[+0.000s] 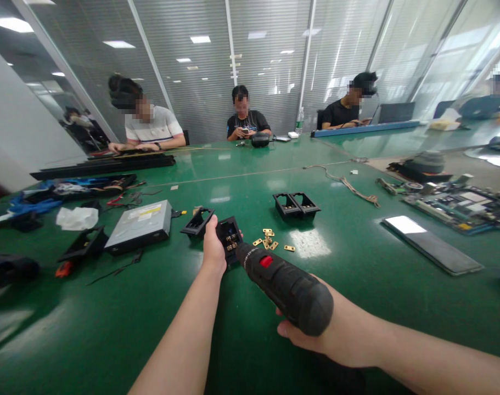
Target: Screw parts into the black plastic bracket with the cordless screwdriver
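Observation:
My left hand [215, 247] grips a black plastic socket housing [230, 227] with brass-coloured parts inside, tilted up off the green table. In my right hand [303, 332] is a black cordless drill [288, 288] with a red switch on top. The drill's nose points at the housing's inside; whether its tip touches there I cannot tell. Just right of the housing lie several small brass plates [268, 240]. Another black housing [197, 221] sits beyond my left hand. Farther back stands a pair of joined black housings [296, 204].
Left of my hands lie a silver disc drive [140, 225], a crumpled white bag [77, 218] and cables [38, 203]. On the right are a dark flat panel [433, 245], circuit boards [459, 203] and a beige cord [352, 186]. Several people sit across the table.

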{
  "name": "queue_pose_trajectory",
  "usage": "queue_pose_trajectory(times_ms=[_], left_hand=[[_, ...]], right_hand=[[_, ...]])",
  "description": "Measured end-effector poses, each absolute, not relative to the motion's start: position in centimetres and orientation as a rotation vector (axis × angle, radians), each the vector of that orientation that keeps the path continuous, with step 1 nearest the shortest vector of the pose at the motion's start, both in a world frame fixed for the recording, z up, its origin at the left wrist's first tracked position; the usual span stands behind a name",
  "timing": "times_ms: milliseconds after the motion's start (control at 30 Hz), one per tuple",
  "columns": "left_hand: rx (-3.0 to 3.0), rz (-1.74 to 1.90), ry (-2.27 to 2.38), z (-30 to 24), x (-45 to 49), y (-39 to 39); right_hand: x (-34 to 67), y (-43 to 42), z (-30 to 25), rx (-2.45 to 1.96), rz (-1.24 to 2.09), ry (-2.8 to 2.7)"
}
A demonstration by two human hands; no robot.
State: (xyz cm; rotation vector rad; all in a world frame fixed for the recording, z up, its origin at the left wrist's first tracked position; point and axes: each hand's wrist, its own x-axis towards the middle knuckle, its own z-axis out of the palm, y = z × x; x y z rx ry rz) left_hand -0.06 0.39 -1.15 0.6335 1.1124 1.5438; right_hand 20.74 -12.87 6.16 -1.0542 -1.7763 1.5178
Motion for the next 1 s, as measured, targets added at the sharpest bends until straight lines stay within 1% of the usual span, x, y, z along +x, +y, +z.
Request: queue_pose_trajectory(times_ms=[367, 567, 800, 1000], left_hand=[[0.620, 1.540, 1.139, -1.5, -0.3, 0.6], [0.656, 1.557, 1.120, -1.6, -0.3, 0.5], [0.636, 1.562, 1.122, -1.5, -0.2, 0.5], [0.620, 1.569, 1.133, -1.1, 0.0, 0.3]], right_hand=[[20.7, -13.0, 6.0, -1.059, 1.492, -1.773], [21.2, -13.0, 4.9, -0.994, 1.445, -1.844], [21.2, -12.3, 4.0, -0.881, 1.668, -1.853], [21.2, -12.2, 4.7, -0.986, 1.790, -1.774]])
